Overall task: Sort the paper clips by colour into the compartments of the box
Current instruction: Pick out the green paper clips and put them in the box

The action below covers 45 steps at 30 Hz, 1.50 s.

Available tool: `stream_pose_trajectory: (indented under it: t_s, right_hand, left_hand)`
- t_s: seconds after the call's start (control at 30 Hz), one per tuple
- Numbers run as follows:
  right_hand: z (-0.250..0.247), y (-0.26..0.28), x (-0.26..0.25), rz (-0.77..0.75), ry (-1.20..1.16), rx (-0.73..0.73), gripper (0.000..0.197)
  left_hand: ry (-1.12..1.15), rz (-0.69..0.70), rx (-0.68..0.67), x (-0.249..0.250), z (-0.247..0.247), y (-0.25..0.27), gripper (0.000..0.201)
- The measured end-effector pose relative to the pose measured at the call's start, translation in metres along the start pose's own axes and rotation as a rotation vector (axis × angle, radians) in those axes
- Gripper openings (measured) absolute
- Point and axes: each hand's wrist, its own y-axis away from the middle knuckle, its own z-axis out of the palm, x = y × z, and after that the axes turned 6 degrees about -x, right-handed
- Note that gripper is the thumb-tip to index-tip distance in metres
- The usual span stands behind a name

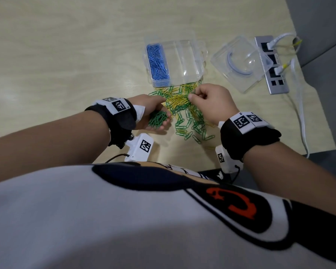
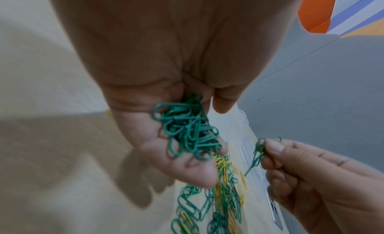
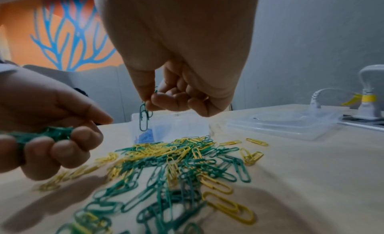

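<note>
A mixed heap of green and yellow paper clips (image 1: pixel 186 111) (image 3: pixel 178 165) lies on the wooden table in front of the clear compartment box (image 1: pixel 184 61). Its left compartment holds blue clips (image 1: pixel 157 62); the others look bare. My left hand (image 1: pixel 153 115) (image 2: pixel 176 147) is cupped palm-up beside the heap, holding a bunch of green clips (image 1: pixel 158 119) (image 2: pixel 187 132). My right hand (image 1: pixel 206 100) (image 3: pixel 158 102) hovers above the heap, thumb and forefinger pinching a few green clips (image 3: pixel 143 117) (image 2: pixel 258 152).
The box's clear lid (image 1: pixel 241 63) lies to the right of the box. A grey power strip (image 1: pixel 271 63) with white cables (image 1: pixel 299 105) sits at the table's right edge. The table edge is close to my body.
</note>
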Motion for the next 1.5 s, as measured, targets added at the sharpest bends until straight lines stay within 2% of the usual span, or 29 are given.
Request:
stream_pose_trajectory:
  t_s: [0.17,0.4,0.53,0.73,0.87,0.97,1.17,1.2,1.23,1.3,1.37,1.43,1.5]
  right_hand:
    - [-0.001,-0.003,-0.009,-0.006,-0.116,-0.024,0.031]
    - [0.003,-0.007,-0.015,-0.007,-0.107,-0.007,0.026]
    - [0.004,-0.022,-0.022,-0.027,-0.067,0.066,0.023]
    - [-0.001,-0.050,-0.034,-0.004,-0.137,0.260,0.020]
    - [-0.002,-0.064,-0.032,0.068,-0.074,0.147,0.029]
    - [-0.002,-0.064,-0.025,0.102,-0.074,0.116,0.032]
    - [-0.002,-0.051,-0.016,0.089,-0.070,0.034,0.039]
    - [-0.003,-0.049,-0.015,0.076,-0.050,0.030,0.038]
    - [-0.003,-0.047,-0.014,0.060,-0.032,0.033,0.038]
    - [-0.003,-0.042,-0.011,0.037,-0.015,0.064,0.039]
    - [-0.003,-0.037,-0.008,0.019,-0.012,0.106,0.039]
    - [-0.002,-0.034,-0.003,-0.007,-0.009,0.131,0.038]
    - [0.000,-0.030,0.001,-0.022,-0.023,0.139,0.036]
  left_hand:
    - [0.043,0.013,-0.027,0.005,0.001,-0.002,0.054]
    - [0.048,0.031,-0.001,0.013,-0.005,-0.002,0.053]
    - [0.067,0.079,0.026,0.030,-0.019,0.003,0.051]
    - [0.113,0.157,0.098,0.058,-0.027,0.008,0.049]
    - [0.157,0.176,0.118,0.073,-0.026,0.006,0.050]
    - [0.235,0.193,0.127,0.085,-0.022,-0.001,0.050]
    - [0.226,0.214,0.199,0.106,-0.013,-0.016,0.053]
    - [0.247,0.205,0.201,0.109,-0.012,-0.017,0.050]
    - [0.210,0.214,0.261,0.111,-0.013,-0.022,0.040]
    - [0.198,0.187,0.333,0.113,-0.028,-0.045,0.008]
    - [0.111,0.225,0.360,0.114,-0.033,-0.066,0.009]
    - [0.276,0.277,0.229,0.122,-0.016,-0.045,0.047]
    - [0.341,0.268,0.186,0.125,-0.002,-0.034,0.068]
